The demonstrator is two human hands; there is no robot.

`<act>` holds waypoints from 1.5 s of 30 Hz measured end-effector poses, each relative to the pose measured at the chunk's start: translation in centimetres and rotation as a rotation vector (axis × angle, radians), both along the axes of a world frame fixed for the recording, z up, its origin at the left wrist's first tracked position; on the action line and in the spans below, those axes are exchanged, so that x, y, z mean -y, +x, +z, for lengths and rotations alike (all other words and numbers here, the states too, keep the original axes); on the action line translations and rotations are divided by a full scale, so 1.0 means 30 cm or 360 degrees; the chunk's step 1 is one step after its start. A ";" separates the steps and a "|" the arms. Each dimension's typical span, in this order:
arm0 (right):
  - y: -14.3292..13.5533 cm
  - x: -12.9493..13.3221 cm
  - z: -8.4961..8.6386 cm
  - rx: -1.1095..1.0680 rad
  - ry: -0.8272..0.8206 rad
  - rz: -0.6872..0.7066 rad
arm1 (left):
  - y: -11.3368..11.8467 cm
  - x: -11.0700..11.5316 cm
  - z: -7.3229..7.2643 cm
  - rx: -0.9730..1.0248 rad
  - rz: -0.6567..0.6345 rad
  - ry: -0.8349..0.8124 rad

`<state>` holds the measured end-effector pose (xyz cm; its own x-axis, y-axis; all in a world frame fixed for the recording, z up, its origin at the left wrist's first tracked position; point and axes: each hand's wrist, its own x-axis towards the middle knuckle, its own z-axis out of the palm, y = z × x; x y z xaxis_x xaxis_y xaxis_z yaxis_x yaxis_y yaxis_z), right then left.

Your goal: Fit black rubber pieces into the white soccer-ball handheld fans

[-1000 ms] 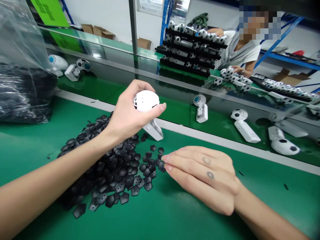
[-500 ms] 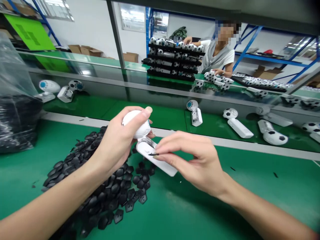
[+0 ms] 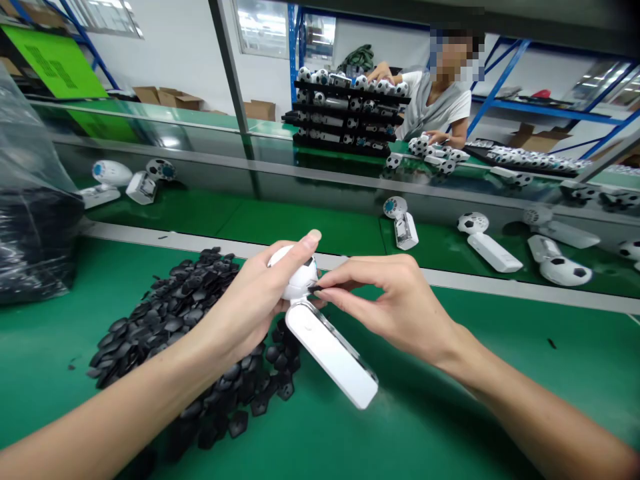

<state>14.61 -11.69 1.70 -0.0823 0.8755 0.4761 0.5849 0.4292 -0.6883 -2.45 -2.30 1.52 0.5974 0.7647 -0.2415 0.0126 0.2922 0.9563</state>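
Observation:
My left hand (image 3: 270, 287) grips the round head of a white soccer-ball-patterned device (image 3: 333, 353), thumb on top. Its long flat handle slants down to the right. My right hand (image 3: 385, 307) pinches a small black piece (image 3: 315, 289) between thumb and fingertips, at the side of the ball near the neck. Whether the piece touches the ball I cannot tell. A black patch shows on the ball by my left thumb. Below and left of the device lies a heap of black five-sided pieces (image 3: 165, 327) on the green table, partly hidden by my left forearm.
Similar white devices (image 3: 493, 251) lie along the green strip (image 3: 300, 223) behind the table's pale edge. A clear bag (image 3: 35, 240) of black pieces stands at left. Across the line, a person (image 3: 440, 100) works beside stacked black trays (image 3: 345, 123). A black scrap (image 3: 551, 343) lies at right.
The black piece in my right hand has moved from above the handle up to the ball's side. The device has turned, showing a black patch and the handle's edge. Devices on the strip have shifted right.

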 end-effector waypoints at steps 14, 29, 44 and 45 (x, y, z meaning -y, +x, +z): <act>0.043 0.044 0.042 0.1072 0.1081 0.0077 | -0.002 0.015 0.024 0.0110 0.0061 0.0037; 0.045 0.073 0.044 0.1101 0.1109 0.0234 | -0.005 0.026 0.042 0.0186 0.0100 0.0045; -0.002 0.041 0.042 0.0351 0.0174 -0.0051 | 0.004 0.030 0.035 -0.0161 0.0009 0.0246; -0.005 0.042 0.042 0.0257 0.0116 -0.0037 | 0.006 0.030 0.035 -0.0171 -0.0005 0.0238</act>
